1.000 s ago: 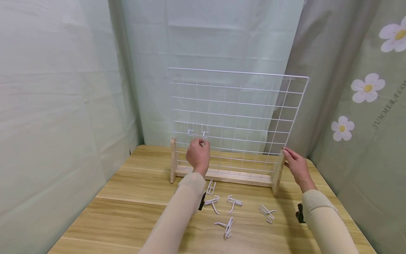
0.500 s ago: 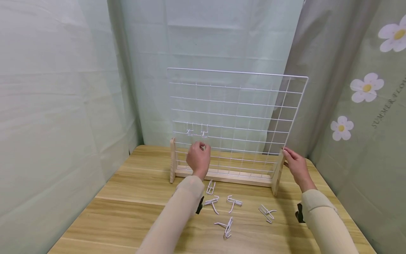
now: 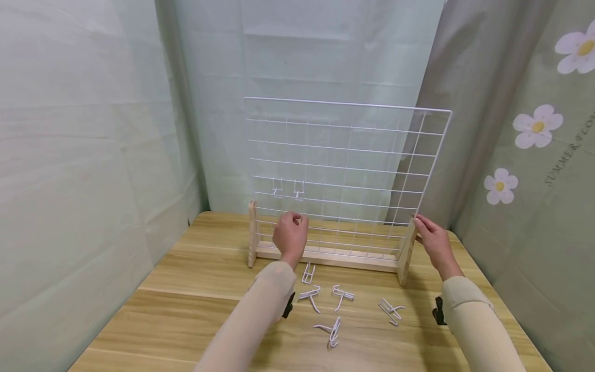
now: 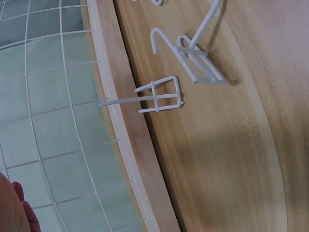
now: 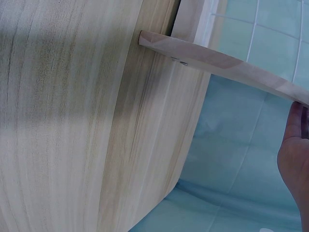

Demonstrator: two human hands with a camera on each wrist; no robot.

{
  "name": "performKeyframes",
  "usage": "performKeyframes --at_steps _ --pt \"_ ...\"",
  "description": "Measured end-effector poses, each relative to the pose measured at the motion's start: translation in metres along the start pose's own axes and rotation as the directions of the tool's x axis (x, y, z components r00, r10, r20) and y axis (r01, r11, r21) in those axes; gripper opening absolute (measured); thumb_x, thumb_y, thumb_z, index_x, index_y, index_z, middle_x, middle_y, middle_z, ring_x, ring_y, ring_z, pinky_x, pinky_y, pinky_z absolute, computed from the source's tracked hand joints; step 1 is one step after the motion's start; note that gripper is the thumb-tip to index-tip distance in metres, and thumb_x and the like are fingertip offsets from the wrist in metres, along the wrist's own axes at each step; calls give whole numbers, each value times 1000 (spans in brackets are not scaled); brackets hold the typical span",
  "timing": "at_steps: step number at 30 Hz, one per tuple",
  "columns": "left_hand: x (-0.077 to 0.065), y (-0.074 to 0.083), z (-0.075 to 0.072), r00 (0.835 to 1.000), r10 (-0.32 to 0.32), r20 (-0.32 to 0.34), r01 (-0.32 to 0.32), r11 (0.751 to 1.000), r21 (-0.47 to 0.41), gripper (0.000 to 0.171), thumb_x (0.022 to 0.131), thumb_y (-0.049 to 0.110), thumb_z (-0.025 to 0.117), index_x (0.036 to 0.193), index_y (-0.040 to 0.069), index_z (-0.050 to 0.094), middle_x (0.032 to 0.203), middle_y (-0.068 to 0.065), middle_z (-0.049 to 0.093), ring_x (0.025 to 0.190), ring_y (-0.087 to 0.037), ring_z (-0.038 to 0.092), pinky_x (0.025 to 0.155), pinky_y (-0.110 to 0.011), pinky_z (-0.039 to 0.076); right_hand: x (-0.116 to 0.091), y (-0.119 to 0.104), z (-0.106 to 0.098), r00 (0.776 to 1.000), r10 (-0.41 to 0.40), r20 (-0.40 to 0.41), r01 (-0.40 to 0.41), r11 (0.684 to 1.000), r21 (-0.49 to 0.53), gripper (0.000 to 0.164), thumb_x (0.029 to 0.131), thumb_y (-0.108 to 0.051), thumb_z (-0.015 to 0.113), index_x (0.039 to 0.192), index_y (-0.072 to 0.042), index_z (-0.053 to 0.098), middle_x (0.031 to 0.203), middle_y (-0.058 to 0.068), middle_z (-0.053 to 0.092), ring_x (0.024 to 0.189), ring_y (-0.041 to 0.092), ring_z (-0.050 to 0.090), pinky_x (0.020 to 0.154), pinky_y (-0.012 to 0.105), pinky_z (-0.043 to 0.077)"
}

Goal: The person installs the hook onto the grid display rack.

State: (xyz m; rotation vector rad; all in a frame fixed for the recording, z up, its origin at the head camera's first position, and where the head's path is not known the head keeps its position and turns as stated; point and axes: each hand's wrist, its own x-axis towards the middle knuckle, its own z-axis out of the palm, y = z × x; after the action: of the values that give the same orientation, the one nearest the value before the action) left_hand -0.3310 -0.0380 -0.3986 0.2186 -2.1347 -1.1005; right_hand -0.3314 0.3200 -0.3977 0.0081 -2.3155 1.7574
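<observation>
Leftmost from my seat is a pale curtain [image 3: 97, 134], then the wooden table [image 3: 176, 289], where the wire rack stands upright. Its left post [image 3: 252, 235] is light wood. Just right of that, two white hooks hang side by side on the left part of the wire grid [image 3: 345, 168]: the first hook [image 3: 277, 189] and the second hook [image 3: 299, 191].

My left hand [image 3: 291, 235] is below those two, in front of the grid. Its fingers are curled in toward the thumb; I see nothing held there. Whether it touches the wires I can't tell.

On the table before the base bar [image 3: 325, 255] lie five loose hooks. The nearest hook to the bar [image 3: 308, 274] lies just in front of it; past it are a second loose hook [image 3: 310, 296], one closest to me [image 3: 333, 330], another [image 3: 343, 295] with its arm toward me, and the far-right hook [image 3: 390, 311], apart from the others.

At the right post [image 3: 406, 258], my right hand [image 3: 434, 245] pinches the top, fingers and thumb narrow on the wood. Beyond hangs a curtain with white flowers [image 3: 538, 126].
</observation>
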Motion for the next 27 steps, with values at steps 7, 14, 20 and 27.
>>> performKeyframes --at_steps 7,14,20,27 --pt "-4 -5 -1 999 8 43 -7 1000 -16 12 88 23 66 85 12 70 74 1 61 65 -19 58 57 -37 45 0 2 0 1000 -16 -10 16 1000 -7 64 102 -46 46 148 -1 42 150 22 41 129 23 48 98 29 47" --pt "-9 -13 0 997 40 65 -38 999 -28 8 86 20 68 82 13 70 72 2 61 64 -18 58 56 -36 45 0 1 0 1000 -20 -15 19 1000 -6 65 102 -46 47 148 0 42 149 21 43 121 12 51 99 32 47" --pt "-15 -19 -1 994 42 102 -39 999 -29 8 85 20 69 82 13 71 71 3 60 64 -17 57 55 -35 44 1 1 0 1000 -15 -14 15 1000 12 64 102 -45 46 148 -1 42 150 22 41 126 17 50 97 27 47" --pt "-21 -26 -5 991 52 122 -48 998 -39 6 84 18 69 83 13 73 70 3 61 64 -17 57 55 -34 43 1 0 1 1000 -14 -18 14 1000 6 63 103 -44 46 148 -1 42 150 22 40 126 18 50 99 31 46"
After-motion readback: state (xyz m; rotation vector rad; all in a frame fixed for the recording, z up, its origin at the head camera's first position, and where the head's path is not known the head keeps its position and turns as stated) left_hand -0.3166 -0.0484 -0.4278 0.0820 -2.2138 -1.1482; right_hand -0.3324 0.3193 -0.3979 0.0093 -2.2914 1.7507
